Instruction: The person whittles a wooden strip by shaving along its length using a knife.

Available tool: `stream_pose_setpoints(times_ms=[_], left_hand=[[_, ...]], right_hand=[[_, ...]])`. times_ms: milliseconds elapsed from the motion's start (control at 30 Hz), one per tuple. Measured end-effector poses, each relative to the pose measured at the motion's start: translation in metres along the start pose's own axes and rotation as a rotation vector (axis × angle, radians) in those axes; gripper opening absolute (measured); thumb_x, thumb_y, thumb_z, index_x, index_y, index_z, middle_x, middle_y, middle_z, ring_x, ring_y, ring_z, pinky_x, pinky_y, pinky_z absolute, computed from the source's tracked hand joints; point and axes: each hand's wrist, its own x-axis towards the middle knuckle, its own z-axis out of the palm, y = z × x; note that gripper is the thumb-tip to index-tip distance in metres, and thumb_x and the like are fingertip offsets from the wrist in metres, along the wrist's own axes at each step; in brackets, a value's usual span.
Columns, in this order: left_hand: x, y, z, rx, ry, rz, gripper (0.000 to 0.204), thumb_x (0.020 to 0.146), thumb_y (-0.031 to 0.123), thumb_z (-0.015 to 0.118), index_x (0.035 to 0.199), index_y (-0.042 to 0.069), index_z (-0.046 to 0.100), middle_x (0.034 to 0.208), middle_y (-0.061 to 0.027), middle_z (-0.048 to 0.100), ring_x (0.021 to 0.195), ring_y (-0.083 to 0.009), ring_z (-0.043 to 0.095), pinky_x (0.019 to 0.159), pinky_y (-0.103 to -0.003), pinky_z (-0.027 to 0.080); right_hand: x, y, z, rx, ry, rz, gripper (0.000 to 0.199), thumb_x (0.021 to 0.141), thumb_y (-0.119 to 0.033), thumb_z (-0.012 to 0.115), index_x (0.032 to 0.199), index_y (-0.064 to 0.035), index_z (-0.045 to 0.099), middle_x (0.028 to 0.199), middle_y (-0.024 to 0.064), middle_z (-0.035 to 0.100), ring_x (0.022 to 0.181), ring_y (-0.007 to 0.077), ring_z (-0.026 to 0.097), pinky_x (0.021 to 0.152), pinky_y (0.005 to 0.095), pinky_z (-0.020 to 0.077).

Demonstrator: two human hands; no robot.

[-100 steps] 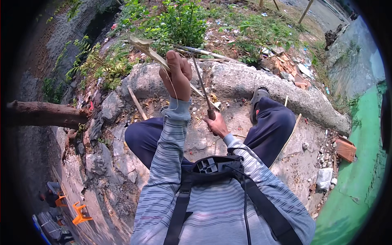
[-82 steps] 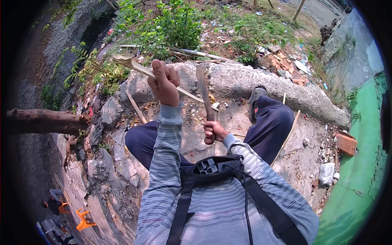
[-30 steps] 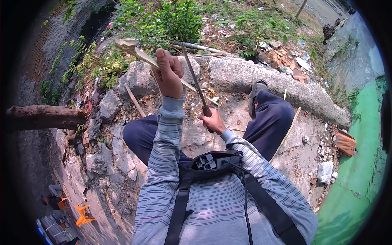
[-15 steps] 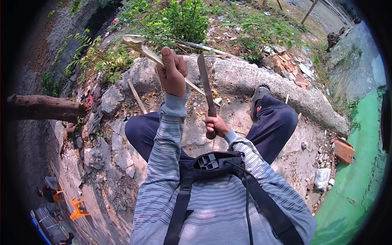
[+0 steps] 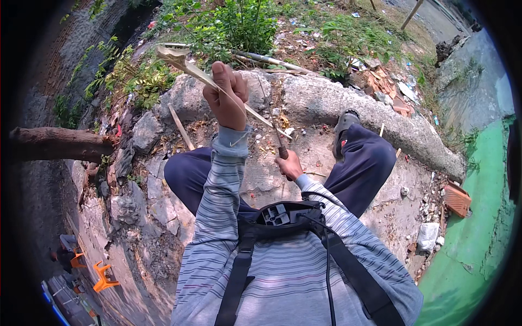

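Observation:
My left hand [image 5: 225,98], raised in front of me, is closed around a pale, dry stick [image 5: 187,66]. Its broad, ragged end points up to the left, while the thin end slopes down to the right. Lower and to the right, my right hand [image 5: 290,165] grips a long knife [image 5: 283,152] by its brown handle. The blade points up and away, seen almost edge-on, and overlaps the lower part of the stick in view. Whether the two touch, I cannot tell.
My bent knees frame dusty concrete. Beyond lies a rough concrete kerb [image 5: 359,111], with a green shrub [image 5: 247,27] behind it. Another stick [image 5: 181,128] lies by my left knee. A tree trunk [image 5: 62,144] juts in at left; a reddish-brown block [image 5: 457,199] sits at right.
The knife blade has turned from broadside to nearly edge-on and lies closer to the stick. My right wrist has rotated, and my left hand has shifted slightly left with the stick.

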Motion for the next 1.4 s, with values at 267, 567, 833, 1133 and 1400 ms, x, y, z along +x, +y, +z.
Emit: stream_pose_setpoints(times_ms=[267,567,833,1133,1400], left_hand=[[0.007,0.003,0.003,-0.045,-0.013,-0.013,0.050,0.107,0.042,0.041,0.065,0.017,0.029,0.048,0.0062,0.022,0.039,-0.0048,0.015,0.037,-0.027,0.010],[0.003,0.000,0.018,0.015,-0.033,0.025,0.051,0.107,0.041,0.042,0.065,0.016,0.028,0.048,0.0059,0.022,0.039,-0.0046,0.015,0.037,-0.026,0.010],[0.010,0.002,0.005,0.021,0.000,-0.018,0.051,0.106,0.043,0.044,0.065,0.016,0.029,0.050,0.0065,0.021,0.041,-0.0052,0.016,0.040,-0.027,0.010],[0.012,0.003,-0.010,-0.042,-0.030,-0.003,0.051,0.107,0.041,0.042,0.065,0.016,0.029,0.050,0.0063,0.022,0.040,-0.0048,0.017,0.039,-0.027,0.011],[0.014,0.001,-0.003,-0.088,-0.066,-0.014,0.051,0.106,0.041,0.043,0.065,0.016,0.029,0.050,0.0065,0.022,0.041,-0.0049,0.017,0.040,-0.027,0.011]], right_hand=[[-0.004,-0.014,-0.006,0.572,-0.298,0.169,0.020,0.086,-0.007,0.066,0.079,-0.0080,0.047,0.056,-0.0016,0.045,0.041,0.0124,0.045,0.041,0.0297,0.0374],[-0.011,-0.054,-0.008,0.129,-0.168,-0.194,0.024,0.082,-0.018,0.068,0.074,-0.0022,0.052,0.058,0.0045,0.053,0.050,0.0142,0.054,0.052,0.0337,0.0446],[0.002,-0.004,-0.008,0.028,-0.056,0.029,0.020,0.080,-0.012,0.067,0.072,-0.0033,0.051,0.057,0.0033,0.053,0.045,0.0148,0.053,0.042,0.0320,0.0428],[-0.007,-0.020,-0.004,0.183,-0.120,0.048,0.020,0.082,-0.007,0.066,0.073,-0.0052,0.048,0.056,0.0014,0.049,0.043,0.0132,0.050,0.040,0.0300,0.0404],[-0.004,-0.019,-0.008,0.868,-0.446,0.240,0.019,0.086,-0.003,0.064,0.080,-0.0072,0.047,0.058,-0.0017,0.044,0.043,0.0102,0.044,0.041,0.0269,0.0375]])
